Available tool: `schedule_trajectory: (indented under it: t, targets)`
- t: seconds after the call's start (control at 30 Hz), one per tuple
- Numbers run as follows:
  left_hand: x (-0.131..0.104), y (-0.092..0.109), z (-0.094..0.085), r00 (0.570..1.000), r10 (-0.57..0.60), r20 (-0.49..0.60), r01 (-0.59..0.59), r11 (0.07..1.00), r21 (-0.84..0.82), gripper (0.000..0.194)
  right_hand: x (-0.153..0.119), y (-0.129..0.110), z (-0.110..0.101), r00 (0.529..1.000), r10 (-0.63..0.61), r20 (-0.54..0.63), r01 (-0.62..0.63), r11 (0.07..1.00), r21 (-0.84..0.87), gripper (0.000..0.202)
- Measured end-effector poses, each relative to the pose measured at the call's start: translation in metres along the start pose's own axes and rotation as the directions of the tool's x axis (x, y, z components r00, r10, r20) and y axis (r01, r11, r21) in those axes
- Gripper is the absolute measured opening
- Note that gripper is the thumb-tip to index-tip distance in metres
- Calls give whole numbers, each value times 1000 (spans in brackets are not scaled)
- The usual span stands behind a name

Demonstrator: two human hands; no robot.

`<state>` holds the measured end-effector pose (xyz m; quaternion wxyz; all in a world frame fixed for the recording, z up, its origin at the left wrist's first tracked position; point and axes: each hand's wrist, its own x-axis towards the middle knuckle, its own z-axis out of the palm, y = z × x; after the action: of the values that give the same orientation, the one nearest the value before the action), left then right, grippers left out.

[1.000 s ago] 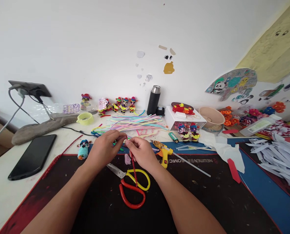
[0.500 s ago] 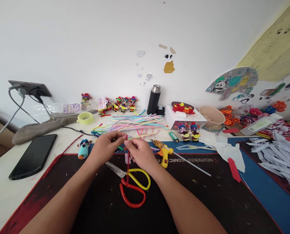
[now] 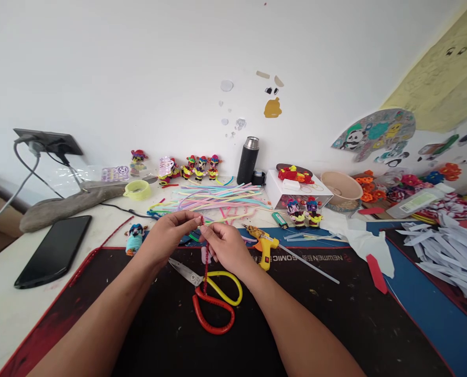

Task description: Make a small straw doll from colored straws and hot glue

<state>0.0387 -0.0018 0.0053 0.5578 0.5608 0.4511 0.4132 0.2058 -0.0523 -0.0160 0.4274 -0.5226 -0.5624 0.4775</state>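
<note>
A thin red twisted strand (image 3: 206, 264) hangs down from between my fingers, its upper end pinched by both hands. My left hand (image 3: 176, 230) has thumb and forefinger closed at its tip. Close beside it, my right hand (image 3: 222, 243) grips the strand just below. Under the strand, scissors with one red and one yellow handle (image 3: 217, 314) lie on the black mat, blades pointing up and left. A yellow glue gun (image 3: 265, 246) rests right of my right hand. Left of my left hand lies a small turquoise figure (image 3: 134, 239).
Pastel pipe cleaners (image 3: 221, 198) lie behind my hands, with a black thermos (image 3: 248, 161) and a white box (image 3: 270, 186) beyond. A black phone (image 3: 54, 251) is at the left; white paper strips (image 3: 449, 256) are piled at the right.
My left fingertips have shifted very slightly left and up, and a bit more of the strand's tip shows between the hands. The scissors and other objects stay put.
</note>
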Motion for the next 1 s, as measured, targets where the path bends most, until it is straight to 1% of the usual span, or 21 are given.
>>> schedule_trajectory:
  t: [0.1,0.23,0.43,0.67,0.8,1.0]
  targets:
    - [0,0,0,1000,-5,-2,5,1000,0,41,0,1,-1,1000,3,-12,-3,1000,-5,45]
    - [0,1,0,1000,-15,23,16,999,-31,41,1,2,-1,1000,1,-16,-1,1000,-8,43]
    - [0,0,1,999,-40,37,41,998,-38,41,1,0,-1,1000,12,14,-11,1000,-9,41]
    - [0,1,0,998,-43,44,45,998,-34,41,2,0,-3,999,36,28,-36,999,20,45]
    - [1,-1,-1,995,-85,60,90,993,-75,39,2,-1,-4,1000,29,11,-29,999,45,44]
    - [0,-2,-1,982,-176,62,184,967,-173,40,5,4,-2,999,15,-31,-11,995,100,37]
